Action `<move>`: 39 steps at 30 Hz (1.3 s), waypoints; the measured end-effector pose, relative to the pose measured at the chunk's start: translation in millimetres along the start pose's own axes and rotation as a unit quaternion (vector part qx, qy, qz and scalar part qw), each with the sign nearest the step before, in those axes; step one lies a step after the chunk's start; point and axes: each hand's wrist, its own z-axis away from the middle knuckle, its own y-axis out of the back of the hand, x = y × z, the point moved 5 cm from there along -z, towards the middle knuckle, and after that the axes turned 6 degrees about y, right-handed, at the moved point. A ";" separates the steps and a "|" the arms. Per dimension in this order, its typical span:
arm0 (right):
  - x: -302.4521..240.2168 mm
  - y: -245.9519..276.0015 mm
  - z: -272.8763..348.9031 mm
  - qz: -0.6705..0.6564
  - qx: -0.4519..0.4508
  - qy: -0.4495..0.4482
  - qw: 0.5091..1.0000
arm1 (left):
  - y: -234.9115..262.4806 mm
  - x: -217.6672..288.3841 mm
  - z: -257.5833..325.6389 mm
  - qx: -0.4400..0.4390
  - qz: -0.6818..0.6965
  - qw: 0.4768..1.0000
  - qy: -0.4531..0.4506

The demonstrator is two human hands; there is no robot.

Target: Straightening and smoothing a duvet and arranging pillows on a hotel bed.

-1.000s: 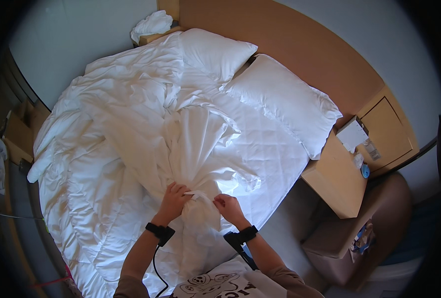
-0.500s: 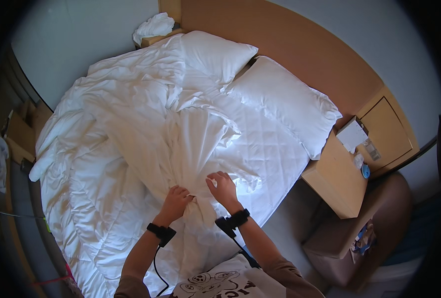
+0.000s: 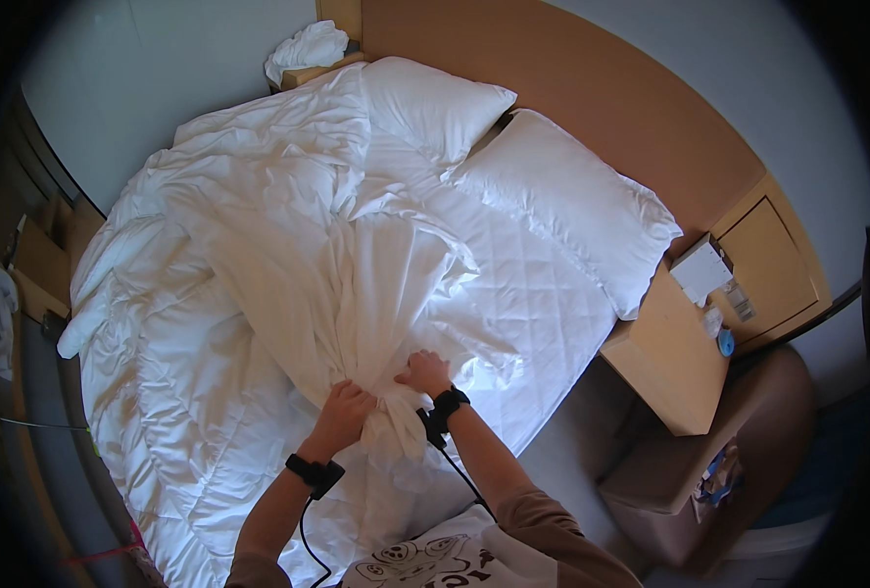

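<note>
A thin white duvet cover [image 3: 303,294] lies over the bed, its folds drawn together into a bunch in front of me. My left hand [image 3: 345,416] is closed round the left side of that bunch. On the right side my right hand [image 3: 424,373] rests with curled fingers against the gathered cloth; its fingertips are partly hidden. Below both hands a loose end of the cover hangs toward my body. Puffy white bedding, a duvet [image 3: 175,392], spreads in wrinkles across the left of the bed.
Two white pillows [image 3: 433,106] lean near the brown headboard [image 3: 592,88]. The quilted mattress [image 3: 553,294] shows on the right. A wooden bedside table [image 3: 670,363] holds a white box [image 3: 701,269]. Beside it stands a brown armchair [image 3: 665,480]. White cloth [image 3: 308,49] lies at the far left corner.
My right hand has moved down and left onto the bunched cloth, its fingers now curled. My left hand has shifted slightly downward, still holding the cover.
</note>
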 end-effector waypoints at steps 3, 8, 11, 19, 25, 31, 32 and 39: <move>21.4 -25.1 -7.2 -0.033 -0.074 -0.046 0.996 | -5.2 1.3 0.7 -0.014 -0.007 1.000 -0.017; 20.7 -19.6 -10.7 0.030 0.016 -0.030 0.999 | -7.8 -2.4 7.6 -0.004 -0.018 1.000 -0.012; 15.2 -3.2 0.2 0.029 0.048 -0.078 0.995 | -4.3 -2.2 9.2 -0.002 -0.009 1.000 -0.002; 47.0 -43.5 -3.7 -0.124 0.025 -0.084 0.988 | -12.7 -0.8 12.9 0.002 -0.004 1.000 0.001; 25.0 29.7 -0.9 -0.094 0.222 0.002 0.970 | -8.6 2.2 6.2 0.029 -0.019 0.999 -0.009; 10.5 63.3 3.1 0.055 0.238 0.103 0.964 | -3.1 7.1 -4.9 0.022 -0.025 0.999 -0.022; 10.0 64.3 3.4 0.069 0.244 0.114 0.961 | -3.0 7.2 -5.5 0.023 -0.024 0.999 -0.021; 8.9 67.4 1.3 0.086 0.244 0.132 0.957 | -3.9 6.8 -4.8 0.022 -0.019 0.999 -0.016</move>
